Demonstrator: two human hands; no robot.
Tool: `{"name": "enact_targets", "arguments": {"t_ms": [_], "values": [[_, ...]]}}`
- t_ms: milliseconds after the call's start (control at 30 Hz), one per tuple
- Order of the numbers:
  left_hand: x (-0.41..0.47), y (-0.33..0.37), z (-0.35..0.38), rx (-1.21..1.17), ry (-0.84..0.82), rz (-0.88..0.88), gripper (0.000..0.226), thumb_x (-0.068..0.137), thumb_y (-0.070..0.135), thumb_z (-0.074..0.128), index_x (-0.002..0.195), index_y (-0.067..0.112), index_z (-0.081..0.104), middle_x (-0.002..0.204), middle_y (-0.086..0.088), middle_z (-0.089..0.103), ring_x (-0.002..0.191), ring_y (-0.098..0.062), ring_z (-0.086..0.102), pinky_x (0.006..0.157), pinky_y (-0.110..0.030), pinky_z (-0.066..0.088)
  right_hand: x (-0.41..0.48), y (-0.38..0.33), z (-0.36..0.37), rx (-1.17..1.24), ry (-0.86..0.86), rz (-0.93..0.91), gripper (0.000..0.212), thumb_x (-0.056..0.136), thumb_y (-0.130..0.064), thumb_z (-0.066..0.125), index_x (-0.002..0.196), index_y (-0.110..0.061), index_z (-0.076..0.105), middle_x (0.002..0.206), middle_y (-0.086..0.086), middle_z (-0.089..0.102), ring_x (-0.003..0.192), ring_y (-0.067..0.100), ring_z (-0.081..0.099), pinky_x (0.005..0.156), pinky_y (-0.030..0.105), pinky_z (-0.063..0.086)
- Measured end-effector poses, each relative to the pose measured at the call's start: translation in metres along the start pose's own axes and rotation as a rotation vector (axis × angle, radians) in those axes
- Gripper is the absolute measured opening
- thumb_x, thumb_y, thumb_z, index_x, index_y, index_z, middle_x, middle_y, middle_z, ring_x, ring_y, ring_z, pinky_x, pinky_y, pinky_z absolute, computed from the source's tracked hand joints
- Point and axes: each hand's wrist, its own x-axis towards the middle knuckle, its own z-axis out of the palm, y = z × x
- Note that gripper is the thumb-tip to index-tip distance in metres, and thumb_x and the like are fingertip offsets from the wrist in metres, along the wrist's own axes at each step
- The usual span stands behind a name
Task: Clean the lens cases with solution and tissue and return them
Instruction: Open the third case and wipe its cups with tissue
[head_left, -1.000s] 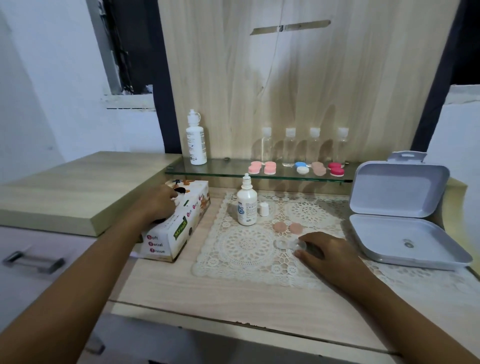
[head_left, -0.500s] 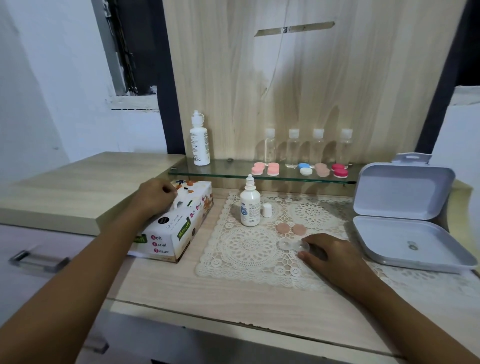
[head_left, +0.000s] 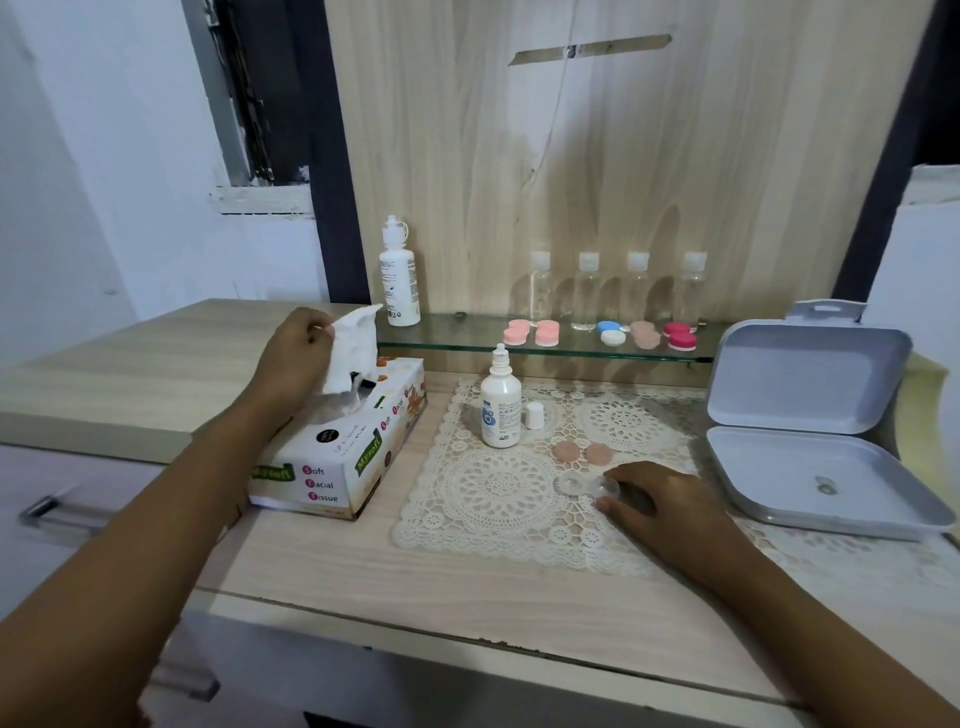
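My left hand (head_left: 291, 358) pinches a white tissue (head_left: 350, 348) and holds it partly drawn out above the tissue box (head_left: 343, 457). My right hand (head_left: 660, 499) rests on the lace mat (head_left: 493, 493), fingers on the right end of a clear open lens case (head_left: 584, 484). Its two peach caps (head_left: 583, 453) lie just behind it. A small white solution bottle (head_left: 500, 402) stands uncapped on the mat, its cap (head_left: 534, 415) beside it. Several coloured lens cases (head_left: 597, 334) sit on the glass shelf (head_left: 467, 338).
An open white hinged box (head_left: 810, 447) lies at the right. A taller white bottle (head_left: 399, 275) and several clear bottles (head_left: 613, 291) stand on the shelf against the wood panel. A raised wooden counter (head_left: 130, 364) is to the left; a drawer handle (head_left: 57, 512) sits below.
My left hand has risen from the tissue box opening, pulling a tissue up out of it. My right hand has stayed on the clear lens case.
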Motion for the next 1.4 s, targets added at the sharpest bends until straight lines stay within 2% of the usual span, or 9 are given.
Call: {"name": "enact_targets", "arguments": {"t_ms": [100, 233, 367, 533, 700, 867, 1000, 1133, 1400], "values": [[-0.004, 0.014, -0.002, -0.096, 0.035, 0.053, 0.025, 0.1, 0.018, 0.035, 0.116, 0.011, 0.052, 0.103, -0.003, 0.052, 0.071, -0.007, 0.047, 0.053, -0.019, 0.041, 0.0, -0.001, 0.0, 0.016, 0.007, 0.001, 0.025, 0.084, -0.033, 0.065, 0.106, -0.02, 0.066, 0.101, -0.007, 0.067, 0.081, 0.002, 0.049, 0.068, 0.0, 0.032], [-0.013, 0.032, -0.001, -0.133, -0.028, 0.134, 0.022, 0.098, 0.022, 0.04, 0.108, 0.013, 0.057, 0.098, -0.002, 0.057, 0.074, -0.01, 0.049, 0.059, -0.019, 0.036, 0.0, -0.001, 0.0, 0.02, 0.014, 0.002, 0.024, 0.084, -0.032, 0.065, 0.105, -0.02, 0.066, 0.1, -0.008, 0.067, 0.081, 0.001, 0.048, 0.069, 0.0, 0.033], [-0.036, 0.05, 0.012, -0.158, -0.196, 0.183, 0.011, 0.096, 0.02, 0.047, 0.098, 0.019, 0.058, 0.086, 0.006, 0.058, 0.068, -0.004, 0.051, 0.054, -0.019, 0.04, 0.0, -0.001, 0.001, 0.022, 0.014, 0.005, 0.025, 0.084, -0.033, 0.065, 0.106, -0.02, 0.066, 0.102, -0.008, 0.067, 0.082, 0.0, 0.047, 0.069, -0.001, 0.032], [-0.077, 0.059, 0.045, -0.093, -0.461, 0.295, 0.009, 0.096, 0.025, 0.049, 0.099, 0.024, 0.057, 0.088, 0.013, 0.058, 0.072, -0.004, 0.055, 0.054, -0.018, 0.04, 0.0, -0.002, 0.0, 0.013, 0.006, 0.007, 0.027, 0.085, -0.034, 0.064, 0.109, -0.021, 0.065, 0.105, -0.008, 0.066, 0.084, -0.001, 0.046, 0.069, -0.002, 0.031], [-0.103, 0.053, 0.088, -0.029, -0.674, 0.358, 0.01, 0.095, 0.021, 0.049, 0.101, 0.025, 0.056, 0.087, 0.015, 0.057, 0.063, -0.005, 0.056, 0.049, -0.014, 0.041, -0.001, -0.001, 0.0, 0.007, 0.0, 0.003, 0.027, 0.086, -0.034, 0.063, 0.109, -0.02, 0.065, 0.107, -0.007, 0.065, 0.085, -0.001, 0.045, 0.07, -0.003, 0.031], [-0.12, 0.044, 0.121, -0.035, -0.637, 0.435, 0.011, 0.09, 0.016, 0.053, 0.1, 0.02, 0.056, 0.094, 0.009, 0.06, 0.082, -0.008, 0.055, 0.066, -0.02, 0.043, 0.0, 0.001, 0.001, -0.007, -0.01, -0.004, 0.024, 0.086, -0.034, 0.062, 0.107, -0.021, 0.063, 0.1, -0.008, 0.063, 0.082, 0.004, 0.047, 0.064, 0.008, 0.031], [-0.121, 0.04, 0.134, -0.043, -0.556, 0.535, 0.011, 0.088, 0.012, 0.058, 0.099, 0.01, 0.062, 0.096, 0.003, 0.063, 0.088, -0.01, 0.056, 0.071, -0.01, 0.038, 0.0, 0.001, 0.001, -0.008, -0.007, -0.012, 0.017, 0.087, -0.033, 0.061, 0.096, -0.019, 0.062, 0.084, -0.014, 0.053, 0.076, 0.005, 0.045, 0.062, 0.007, 0.032], [-0.118, 0.033, 0.137, -0.065, -0.54, 0.602, 0.016, 0.086, 0.017, 0.065, 0.099, 0.009, 0.071, 0.097, 0.0, 0.066, 0.092, -0.011, 0.06, 0.081, -0.022, 0.047, 0.001, 0.003, 0.001, 0.004, -0.012, -0.02, 0.016, 0.087, -0.032, 0.061, 0.094, -0.018, 0.062, 0.086, -0.01, 0.057, 0.078, 0.008, 0.049, 0.063, 0.009, 0.033], [-0.112, 0.028, 0.133, 0.09, -0.641, 0.848, 0.035, 0.089, 0.038, 0.05, 0.099, 0.013, 0.072, 0.099, 0.005, 0.057, 0.089, -0.013, 0.053, 0.077, -0.029, 0.046, 0.002, 0.004, 0.002, 0.016, -0.003, -0.037, 0.02, 0.087, -0.032, 0.061, 0.101, -0.018, 0.063, 0.097, -0.006, 0.06, 0.085, 0.008, 0.051, 0.07, 0.019, 0.034]]}}
